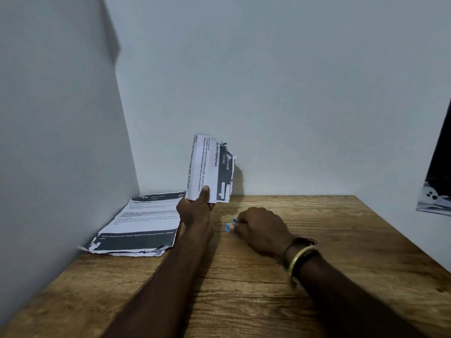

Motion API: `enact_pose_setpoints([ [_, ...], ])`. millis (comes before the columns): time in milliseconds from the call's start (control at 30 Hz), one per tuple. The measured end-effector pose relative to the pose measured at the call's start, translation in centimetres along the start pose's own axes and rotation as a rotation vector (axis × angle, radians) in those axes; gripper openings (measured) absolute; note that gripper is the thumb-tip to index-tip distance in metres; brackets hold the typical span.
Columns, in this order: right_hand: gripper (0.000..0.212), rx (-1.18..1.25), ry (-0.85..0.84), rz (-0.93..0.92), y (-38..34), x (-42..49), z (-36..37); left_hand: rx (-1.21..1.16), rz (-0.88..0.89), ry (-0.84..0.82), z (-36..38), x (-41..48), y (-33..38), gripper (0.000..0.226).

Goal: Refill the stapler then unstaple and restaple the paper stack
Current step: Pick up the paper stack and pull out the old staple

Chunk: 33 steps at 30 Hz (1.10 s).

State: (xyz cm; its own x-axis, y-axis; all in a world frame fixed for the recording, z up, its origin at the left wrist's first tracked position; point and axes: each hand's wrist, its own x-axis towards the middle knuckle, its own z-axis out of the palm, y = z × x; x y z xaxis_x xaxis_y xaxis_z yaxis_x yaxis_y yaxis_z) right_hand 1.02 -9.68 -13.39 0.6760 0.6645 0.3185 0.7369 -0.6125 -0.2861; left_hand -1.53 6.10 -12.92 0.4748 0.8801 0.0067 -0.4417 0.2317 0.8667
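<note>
My left hand (196,209) holds a folded bundle of printed papers (210,167) upright above the wooden table, thumb pressed on its lower edge. My right hand (261,230) rests on the table just to the right, fingers closed around a small blue object (229,226); only two blue tips show past the fingers, so I cannot tell whether it is the stapler. A second stack of printed sheets (141,228) with torn, curled edges lies flat on the table by the left wall.
The wooden table (317,276) sits in a corner between a left wall and a back wall. A dark object with a white patterned part (436,191) hangs at the right edge of view. A gold bangle and dark cords circle my right wrist.
</note>
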Motion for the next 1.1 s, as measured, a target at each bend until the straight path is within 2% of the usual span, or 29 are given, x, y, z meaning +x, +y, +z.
enact_pose_setpoints([
  [100,0.045,-0.110,-0.047,-0.005,-0.2,0.0,0.5,0.012,-0.007,-0.038,0.1,-0.2,-0.1,0.021],
  [267,0.049,-0.038,-0.064,0.045,0.2,-0.1,0.3,0.051,-0.011,-0.120,0.2,-0.8,0.0,0.029],
  [367,0.030,0.187,0.140,0.202,0.6,0.4,-0.1,0.024,-0.040,-0.176,0.4,-1.3,0.2,0.033],
  [433,0.026,0.466,0.247,0.318,1.2,0.9,-0.5,0.007,-0.075,-0.198,0.5,-1.7,0.3,0.035],
  [533,0.043,0.939,0.176,0.419,2.0,1.1,-0.8,0.015,-0.148,-0.241,0.9,-2.6,0.4,0.035],
  [600,0.052,1.047,0.153,0.439,2.6,1.3,-0.5,0.007,-0.208,-0.295,1.1,-3.2,0.2,0.038],
  [767,0.025,1.174,0.326,0.451,4.1,1.7,-0.8,0.075,-0.236,-0.451,1.3,-4.1,0.3,0.035],
  [933,0.029,1.190,0.289,0.442,4.7,1.2,-3.0,0.047,-0.285,-0.518,1.1,-2.7,2.4,0.024],
  [1100,0.026,1.187,0.292,0.438,5.8,1.3,-4.8,0.094,-0.288,-0.495,1.4,-2.4,2.6,0.013],
])
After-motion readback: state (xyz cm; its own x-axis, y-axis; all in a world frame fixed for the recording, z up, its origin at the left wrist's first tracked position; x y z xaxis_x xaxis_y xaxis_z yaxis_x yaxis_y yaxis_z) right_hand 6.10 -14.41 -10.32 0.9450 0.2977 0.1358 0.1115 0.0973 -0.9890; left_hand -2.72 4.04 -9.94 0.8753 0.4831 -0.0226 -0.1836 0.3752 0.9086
